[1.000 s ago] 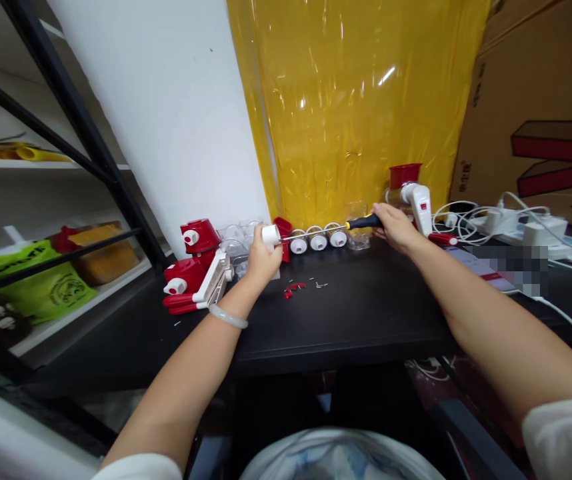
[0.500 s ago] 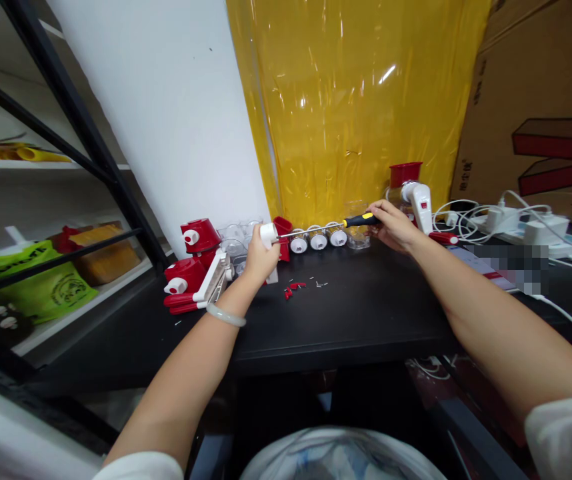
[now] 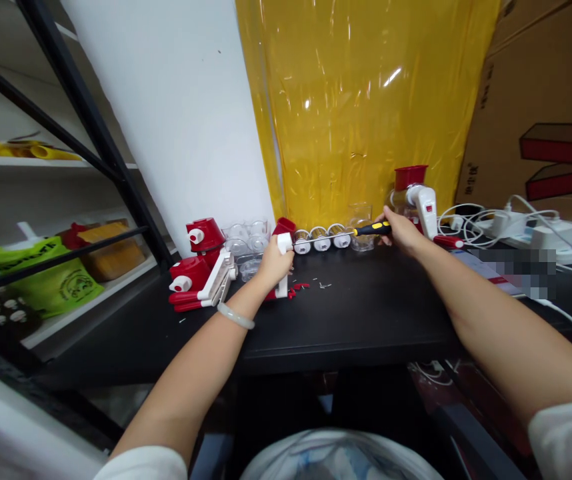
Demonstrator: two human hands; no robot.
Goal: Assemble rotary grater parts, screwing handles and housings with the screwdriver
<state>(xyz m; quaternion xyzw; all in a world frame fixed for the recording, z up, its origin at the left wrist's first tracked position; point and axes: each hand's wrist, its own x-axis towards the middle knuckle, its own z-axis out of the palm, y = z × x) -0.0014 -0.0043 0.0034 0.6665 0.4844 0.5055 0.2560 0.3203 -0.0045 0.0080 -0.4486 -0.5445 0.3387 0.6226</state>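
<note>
My left hand (image 3: 273,265) is closed around a white plastic part (image 3: 284,243); a white edge and some red show below the fingers. In my right hand (image 3: 400,232) is a screwdriver (image 3: 372,229) with a black and yellow handle, held level and pointing left. Its thin shaft reaches the white part, though the exact contact is too small to make out. Small red pieces (image 3: 298,289) and several screws (image 3: 323,285) lie on the black table (image 3: 346,327) near my left hand.
Red grinder-like housings (image 3: 189,275) and white crank handles with red grips (image 3: 219,279) stand left, beside clear plastic parts (image 3: 251,233). Metal drums (image 3: 321,239) line the back. An assembled red-and-white unit (image 3: 410,177), cables and chargers (image 3: 556,233) are at right.
My left hand has turned the white part and lowered slightly. The screwdriver has shifted a little right and down with my right hand. The whole view has also shifted slightly.
</note>
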